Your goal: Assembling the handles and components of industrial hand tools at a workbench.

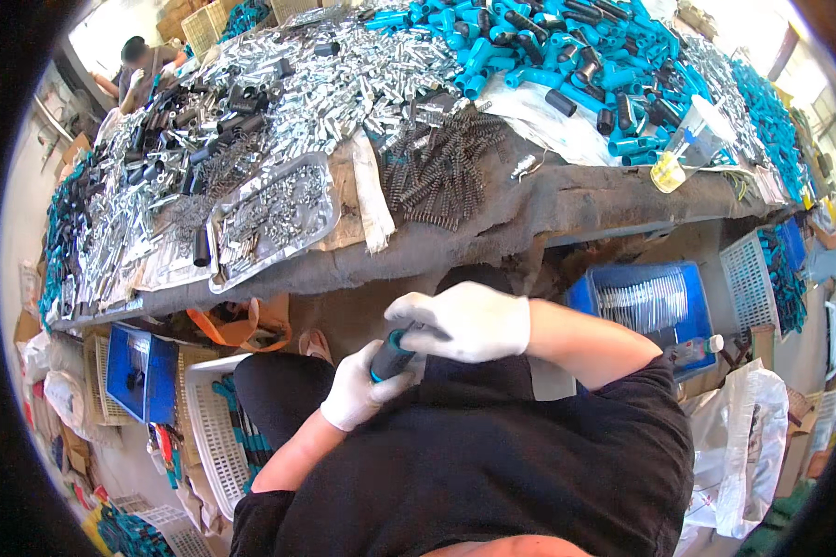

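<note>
**Teal grip held between both gloved hands at your lap**

Your left hand (360, 390) wraps closed around the lower end of a teal handle (392, 356), smooth and cylindrical with a dark tip. Your right hand (462, 320) closes over its top. You seem to be pressing a part in; next likely calls for firm, straight pressure. Beyond, the worn bench (567, 200) carries a shiny tray of metal bits (274, 218), dark coiled springs (441, 167) and heaped teal tubes (567, 46).

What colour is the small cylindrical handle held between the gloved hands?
The small cylindrical handle is teal-blue with black; head view.
</note>
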{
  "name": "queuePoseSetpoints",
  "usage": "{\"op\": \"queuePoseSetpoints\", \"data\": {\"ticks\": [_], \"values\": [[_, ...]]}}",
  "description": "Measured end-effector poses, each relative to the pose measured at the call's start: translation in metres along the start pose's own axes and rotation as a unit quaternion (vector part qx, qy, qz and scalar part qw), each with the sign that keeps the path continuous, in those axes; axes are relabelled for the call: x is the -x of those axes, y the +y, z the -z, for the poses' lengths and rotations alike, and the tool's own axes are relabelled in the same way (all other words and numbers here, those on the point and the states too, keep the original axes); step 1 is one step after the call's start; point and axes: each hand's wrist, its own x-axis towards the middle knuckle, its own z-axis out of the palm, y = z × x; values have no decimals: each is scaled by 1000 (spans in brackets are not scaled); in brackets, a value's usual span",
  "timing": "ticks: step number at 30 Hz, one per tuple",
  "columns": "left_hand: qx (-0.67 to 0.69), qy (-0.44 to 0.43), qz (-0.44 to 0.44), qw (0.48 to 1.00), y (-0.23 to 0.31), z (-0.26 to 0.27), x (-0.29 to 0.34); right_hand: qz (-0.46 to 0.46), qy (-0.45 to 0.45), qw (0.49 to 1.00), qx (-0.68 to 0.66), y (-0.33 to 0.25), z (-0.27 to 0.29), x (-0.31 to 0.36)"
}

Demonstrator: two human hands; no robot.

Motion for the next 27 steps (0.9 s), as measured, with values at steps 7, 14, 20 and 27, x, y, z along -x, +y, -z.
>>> {"op": "queuePoseSetpoints", "data": {"ticks": [7,14,20,27], "values": [[242,-8,15,970,1,-3,-9,-354,349,771,397,157,205,36],[281,-37,96,954,-5,-1,-20,-662,318,604,309,280,257,92],[287,-19,108,951,-8,-2,-23,-495,383,631,458,219,247,74],[292,-2,51,955,-10,5,-16,-109,506,843,144,81,180,35]]}}
